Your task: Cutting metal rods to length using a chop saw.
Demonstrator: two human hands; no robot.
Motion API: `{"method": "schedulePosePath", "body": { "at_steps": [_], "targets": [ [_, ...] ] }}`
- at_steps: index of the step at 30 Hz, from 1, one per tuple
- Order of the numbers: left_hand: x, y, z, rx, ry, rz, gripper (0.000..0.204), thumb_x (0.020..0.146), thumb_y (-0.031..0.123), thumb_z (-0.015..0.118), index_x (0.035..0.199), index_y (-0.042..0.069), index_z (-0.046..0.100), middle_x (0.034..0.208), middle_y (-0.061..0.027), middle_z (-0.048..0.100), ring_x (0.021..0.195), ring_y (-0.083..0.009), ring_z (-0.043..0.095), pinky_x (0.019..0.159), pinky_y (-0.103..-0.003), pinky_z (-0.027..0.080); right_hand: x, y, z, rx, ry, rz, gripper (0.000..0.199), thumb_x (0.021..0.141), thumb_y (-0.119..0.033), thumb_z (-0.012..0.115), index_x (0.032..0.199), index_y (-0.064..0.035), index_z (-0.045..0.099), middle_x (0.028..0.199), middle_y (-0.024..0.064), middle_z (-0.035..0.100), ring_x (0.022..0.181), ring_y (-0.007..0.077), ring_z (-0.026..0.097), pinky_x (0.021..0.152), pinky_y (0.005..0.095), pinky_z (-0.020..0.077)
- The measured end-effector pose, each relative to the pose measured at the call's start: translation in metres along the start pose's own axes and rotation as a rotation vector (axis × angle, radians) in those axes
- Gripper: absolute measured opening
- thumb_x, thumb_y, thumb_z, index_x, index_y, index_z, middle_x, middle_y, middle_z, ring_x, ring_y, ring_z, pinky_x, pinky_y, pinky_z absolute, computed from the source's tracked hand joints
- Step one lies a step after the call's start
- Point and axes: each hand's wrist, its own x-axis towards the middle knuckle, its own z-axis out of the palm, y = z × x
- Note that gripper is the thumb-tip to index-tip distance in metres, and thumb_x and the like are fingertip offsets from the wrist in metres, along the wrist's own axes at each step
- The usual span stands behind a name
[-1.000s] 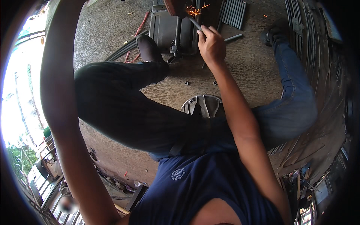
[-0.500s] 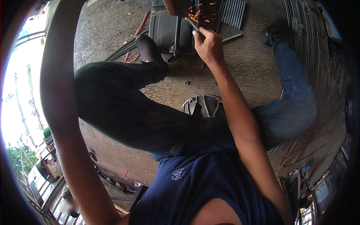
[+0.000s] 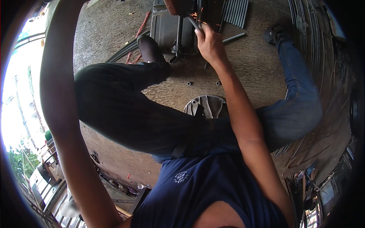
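My right hand (image 3: 211, 45) is closed around a grey metal rod (image 3: 193, 22). The rod's far end meets a reddish-brown part (image 3: 175, 6) of a machine, and orange sparks (image 3: 194, 16) fly off there. Beneath sits the dark, boxy machine base (image 3: 162, 32), seemingly of a cut-off saw, with a long screw and clamp (image 3: 176, 48) along its middle. My left forearm (image 3: 59, 76) reaches up past the top left edge. The left hand itself lies outside the picture, so its grip is hidden.
Cut grey rods (image 3: 236, 13) lie side by side beyond my right hand, and a loose piece (image 3: 234, 38) rests nearer. Longer rods (image 3: 127, 50) and a red strap (image 3: 143, 23) lie left of the machine. Two small metal rings (image 3: 189, 83) and a ribbed metal disc (image 3: 207, 105) are nearer me.
The spray of sparks has shrunk. My right hand has shifted slightly, still gripping the rod, and the reddish-brown part has moved a little to the left.
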Motion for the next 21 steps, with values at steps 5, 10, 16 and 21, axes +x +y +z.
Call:
{"method": "schedulePosePath", "body": {
  "at_steps": [5, 10, 16, 21],
  "targets": [
    [-0.0003, 0.0006, 0.0007, 0.025, -0.005, 0.013, 0.049, 0.09, 0.033, 0.057, 0.129, 0.004, 0.051, 0.103, -0.0052, 0.058, 0.078, -0.0143, 0.054, 0.068, -0.029, 0.05, -0.0015, -0.0011, -0.0003, 0.047, -0.018, 0.024, 0.014, 0.09, -0.011, 0.06, 0.094, -0.001, 0.05, 0.06, 0.0185, 0.059, 0.062, 0.0396, 0.063, 0.053, 0.0463, 0.0462],
    [-0.0003, 0.0015, 0.002, 0.049, -0.014, 0.031, 0.049, 0.09, 0.034, 0.057, 0.129, 0.004, 0.051, 0.104, -0.0053, 0.058, 0.078, -0.0145, 0.054, 0.069, -0.03, 0.05, -0.0037, 0.0013, -0.0019, 0.093, -0.061, 0.06, 0.017, 0.087, -0.009, 0.064, 0.097, -0.002, 0.052, 0.065, 0.0184, 0.061, 0.067, 0.0377, 0.066, 0.058, 0.0436, 0.0485],
    [-0.0004, 0.0032, 0.0038, 0.083, -0.021, 0.05, 0.05, 0.09, 0.034, 0.057, 0.13, 0.005, 0.05, 0.105, -0.0055, 0.058, 0.079, -0.0147, 0.054, 0.069, -0.03, 0.05, -0.002, 0.0057, -0.0002, 0.204, -0.034, 0.091, 0.016, 0.085, -0.007, 0.065, 0.096, -0.0011, 0.055, 0.064, 0.0136, 0.061, 0.059, 0.0271, 0.065, 0.057, 0.0373, 0.0492],
    [-0.0008, 0.0043, 0.0044, 0.12, -0.032, 0.071, 0.051, 0.09, 0.034, 0.058, 0.131, 0.005, 0.05, 0.106, -0.0056, 0.058, 0.079, -0.0148, 0.055, 0.069, -0.03, 0.05, 0.0022, 0.005, -0.0013, 0.421, -0.182, 0.297, 0.011, 0.09, -0.009, 0.061, 0.096, -0.001, 0.056, 0.062, 0.0072, 0.061, 0.053, 0.0122, 0.059, 0.051, 0.0297, 0.0454]
  ]
}}
